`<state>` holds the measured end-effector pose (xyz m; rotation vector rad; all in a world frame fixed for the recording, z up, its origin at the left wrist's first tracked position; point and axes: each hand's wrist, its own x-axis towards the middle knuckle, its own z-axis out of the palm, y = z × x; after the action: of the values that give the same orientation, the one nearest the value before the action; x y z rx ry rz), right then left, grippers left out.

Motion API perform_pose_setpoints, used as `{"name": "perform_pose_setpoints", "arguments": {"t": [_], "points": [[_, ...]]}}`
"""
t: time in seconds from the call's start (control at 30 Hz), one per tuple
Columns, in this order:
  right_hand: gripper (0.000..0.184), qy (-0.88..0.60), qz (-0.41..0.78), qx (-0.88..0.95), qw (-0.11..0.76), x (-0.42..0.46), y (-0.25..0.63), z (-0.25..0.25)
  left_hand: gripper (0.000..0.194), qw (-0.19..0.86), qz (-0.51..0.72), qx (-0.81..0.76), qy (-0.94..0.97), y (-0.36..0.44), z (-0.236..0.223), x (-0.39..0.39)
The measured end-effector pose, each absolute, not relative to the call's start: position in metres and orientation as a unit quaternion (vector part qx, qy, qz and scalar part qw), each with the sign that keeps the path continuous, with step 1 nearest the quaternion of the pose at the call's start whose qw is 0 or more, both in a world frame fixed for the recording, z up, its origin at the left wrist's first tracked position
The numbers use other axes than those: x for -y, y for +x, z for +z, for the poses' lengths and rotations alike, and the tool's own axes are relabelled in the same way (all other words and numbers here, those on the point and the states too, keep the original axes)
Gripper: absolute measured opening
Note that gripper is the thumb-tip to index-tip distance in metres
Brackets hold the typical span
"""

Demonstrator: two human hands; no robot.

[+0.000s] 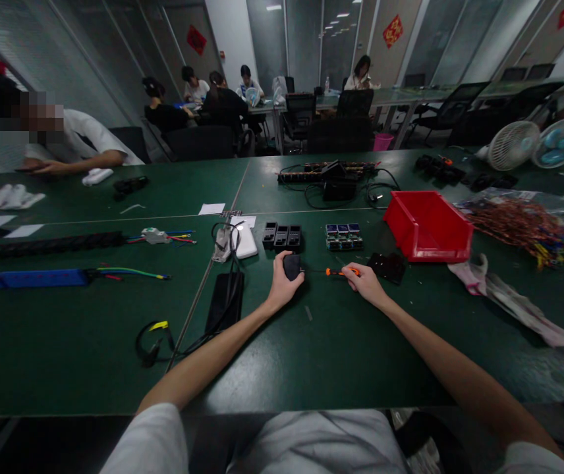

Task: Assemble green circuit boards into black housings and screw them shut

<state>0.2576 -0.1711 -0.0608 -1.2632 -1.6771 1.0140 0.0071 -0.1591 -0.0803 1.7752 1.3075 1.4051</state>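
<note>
From here I see the left hand [284, 288] clamped on a small black case [292, 266], held over the green table [282, 355] just in front of the black housings [282, 236]. To its right, the right hand [365, 284] pinches an orange screwdriver [344, 271], its shaft pointing at the case. Beyond that hand sits the red bin [427, 227].

The only view comes from a camera worn on the person's head. It faces forward and down over the green worktop [262, 368], close above the near edge, taking in both forearms and the bare hands, left [284, 284] and right [364, 283]. Its upper part reaches across the room to seated people [223, 105] and glass partitions [306, 39] farther off.
</note>
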Motion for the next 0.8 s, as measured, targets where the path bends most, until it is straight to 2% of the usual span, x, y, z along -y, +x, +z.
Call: {"name": "perform_pose_setpoints", "arguments": {"t": [0.23, 0.33, 0.43, 0.8], "points": [[0.027, -0.471, 0.436, 0.646, 0.414, 0.1684, 0.2556, -0.067, 0.057, 0.266, 0.515, -0.486, 0.654, 0.0068, -0.0802, 0.1596], [0.036, -0.452, 0.436, 0.641, 0.442, 0.1687, 0.2553, -0.0699, 0.057, 0.267, 0.516, -0.485, 0.654, 0.0065, -0.0793, 0.1598], [0.033, -0.447, 0.422, 0.646, 0.453, 0.17, 0.2557, -0.0696, 0.057, 0.268, 0.514, -0.484, 0.656, 0.0065, -0.0784, 0.16], [0.035, -0.476, 0.393, 0.653, 0.438, 0.1717, 0.2579, -0.0628, 0.056, 0.268, 0.517, -0.484, 0.653, 0.0069, -0.0771, 0.1607]]}}
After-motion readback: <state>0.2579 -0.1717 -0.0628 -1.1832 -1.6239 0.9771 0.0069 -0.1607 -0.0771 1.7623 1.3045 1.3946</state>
